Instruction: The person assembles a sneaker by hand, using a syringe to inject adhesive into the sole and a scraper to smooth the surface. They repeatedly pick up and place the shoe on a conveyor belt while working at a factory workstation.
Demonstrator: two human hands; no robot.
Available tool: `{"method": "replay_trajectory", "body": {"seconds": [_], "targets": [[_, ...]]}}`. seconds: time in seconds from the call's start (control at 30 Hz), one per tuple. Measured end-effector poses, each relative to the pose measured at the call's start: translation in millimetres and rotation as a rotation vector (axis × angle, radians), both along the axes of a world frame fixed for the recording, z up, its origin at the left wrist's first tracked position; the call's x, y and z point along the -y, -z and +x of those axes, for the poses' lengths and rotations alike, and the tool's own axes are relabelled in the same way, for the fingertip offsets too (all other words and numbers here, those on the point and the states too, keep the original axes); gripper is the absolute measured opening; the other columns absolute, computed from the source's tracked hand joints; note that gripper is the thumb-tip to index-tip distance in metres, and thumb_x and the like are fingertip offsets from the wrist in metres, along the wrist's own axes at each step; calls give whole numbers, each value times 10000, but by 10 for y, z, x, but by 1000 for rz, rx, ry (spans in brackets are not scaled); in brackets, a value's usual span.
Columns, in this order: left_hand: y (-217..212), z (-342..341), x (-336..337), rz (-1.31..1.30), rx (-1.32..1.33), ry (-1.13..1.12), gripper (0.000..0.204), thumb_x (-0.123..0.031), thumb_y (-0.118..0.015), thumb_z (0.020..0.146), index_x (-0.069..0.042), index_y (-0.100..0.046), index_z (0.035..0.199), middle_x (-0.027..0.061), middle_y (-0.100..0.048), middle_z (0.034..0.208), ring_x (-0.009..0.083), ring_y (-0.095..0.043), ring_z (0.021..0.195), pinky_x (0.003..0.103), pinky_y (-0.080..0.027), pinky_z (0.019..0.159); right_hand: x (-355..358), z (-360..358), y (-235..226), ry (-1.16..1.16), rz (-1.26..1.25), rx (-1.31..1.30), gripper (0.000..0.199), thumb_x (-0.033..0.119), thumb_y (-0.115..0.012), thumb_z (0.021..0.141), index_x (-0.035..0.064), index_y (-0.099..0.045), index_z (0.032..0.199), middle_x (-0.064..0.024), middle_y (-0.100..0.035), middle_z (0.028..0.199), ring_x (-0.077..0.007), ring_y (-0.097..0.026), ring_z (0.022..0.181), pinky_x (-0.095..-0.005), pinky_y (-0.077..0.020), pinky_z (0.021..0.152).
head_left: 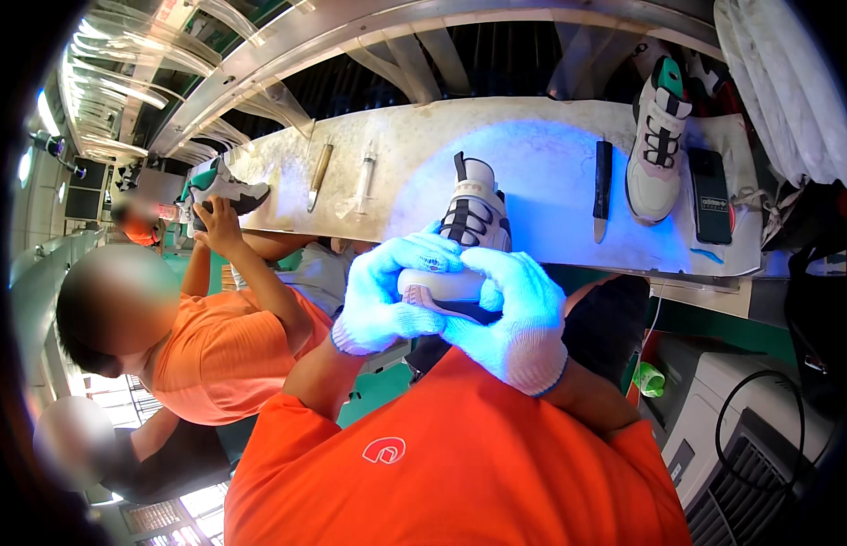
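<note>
Together, both gloved hands close around one sneaker at the near edge of the bench, under a patch of blue light. Its toe points at the person and its heel rises over the bench. The left hand wraps the toe from its side, fingers curled shut on the sole edge; the right hand clasps the toe from the other side, equally closed on it, the two gloves touching. On the bench, a knife lies just right of the sneaker, and a second sneaker stands beyond it beside a dark phone near the right end. Left of the held sneaker lie a syringe and a brush. At the left end, a co-worker's hand holds a third sneaker.
</note>
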State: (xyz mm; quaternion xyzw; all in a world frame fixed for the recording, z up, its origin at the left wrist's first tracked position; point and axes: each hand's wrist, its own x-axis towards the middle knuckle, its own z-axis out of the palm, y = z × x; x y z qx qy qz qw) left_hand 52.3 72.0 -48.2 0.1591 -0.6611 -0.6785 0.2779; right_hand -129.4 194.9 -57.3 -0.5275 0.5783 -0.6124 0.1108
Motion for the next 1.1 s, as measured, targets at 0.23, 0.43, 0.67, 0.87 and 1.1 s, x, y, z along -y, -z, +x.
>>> {"method": "replay_trajectory", "body": {"seconds": [0.23, 0.43, 0.67, 0.87, 1.1], "targets": [[17, 34, 136, -9, 33, 15, 630, -169, -1033, 691, 18, -753, 1224, 200, -770, 1297, 346, -690, 1299, 531, -486, 1190, 118, -14, 31, -22, -41, 1, 572, 380, -1050, 779, 65, -705, 1111, -72, -692, 887, -254, -708, 751, -377, -594, 662], [29, 95, 189, 36, 24, 25, 612, -171, -1014, 709, 15, -751, 1229, 189, -775, 1274, 341, -690, 1305, 524, -477, 1202, 153, 56, 144, -13, -67, -27, 589, 374, -1054, 758, 63, -685, 1096, -94, -691, 926, -285, -707, 789, -393, -593, 687], [-432, 68, 56, 113, 283, -47, 537, -130, -1002, 752, -19, -712, 1191, 166, -700, 1408, 258, -679, 1303, 435, -546, 1150, 189, 148, 211, -74, -6, -73, 621, 334, -1047, 712, 79, -667, 1132, -111, -685, 976, -331, -706, 878, -449, -598, 745], [-392, 69, 41, -37, 341, -81, 499, -75, -986, 767, -6, -705, 1174, 154, -709, 1375, 241, -688, 1290, 422, -560, 1140, 233, 205, 257, -65, -46, -49, 634, 317, -1035, 705, 90, -649, 1154, -108, -673, 992, -343, -697, 912, -468, -593, 756], [-419, 54, 87, -112, 385, -48, 596, -147, -1033, 754, 19, -728, 1239, 155, -724, 1394, 244, -690, 1312, 412, -551, 1152, 27, 208, 401, -32, -58, 92, 691, 301, -1079, 714, 68, -639, 1194, -117, -625, 1122, -284, -707, 966, -405, -615, 806]]}}
